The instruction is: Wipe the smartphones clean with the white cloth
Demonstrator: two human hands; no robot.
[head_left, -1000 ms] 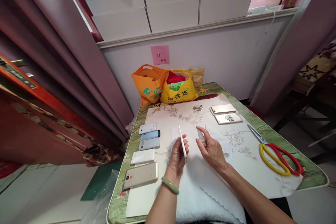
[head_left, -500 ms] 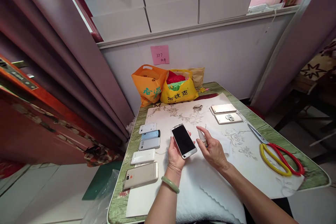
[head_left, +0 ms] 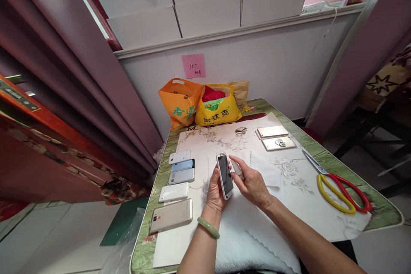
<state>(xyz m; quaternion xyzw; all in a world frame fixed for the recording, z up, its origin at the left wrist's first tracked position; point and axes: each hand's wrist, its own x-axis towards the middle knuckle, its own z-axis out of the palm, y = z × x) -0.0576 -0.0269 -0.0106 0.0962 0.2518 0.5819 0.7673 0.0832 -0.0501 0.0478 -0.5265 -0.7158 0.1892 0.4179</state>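
Observation:
My left hand, with a green bangle at the wrist, is closed around a white smartphone. The phone's dark screen is tilted toward the right. Close beside its right edge, my right hand grips a small clear spray bottle, partly hidden by the fingers. Under both hands lie a white cloth and a pale towel. Left of my left hand is a column of several phones, among them a white phone and a gold phone.
Big scissors with red and yellow handles lie at the right. Two gold phones, one with a ring holder, rest at the far right. An orange bag and a yellow bag stand at the table's back.
The held smartphone has turned so its screen faces more to the right. My right hand has moved left with the spray bottle, closer to the phone.

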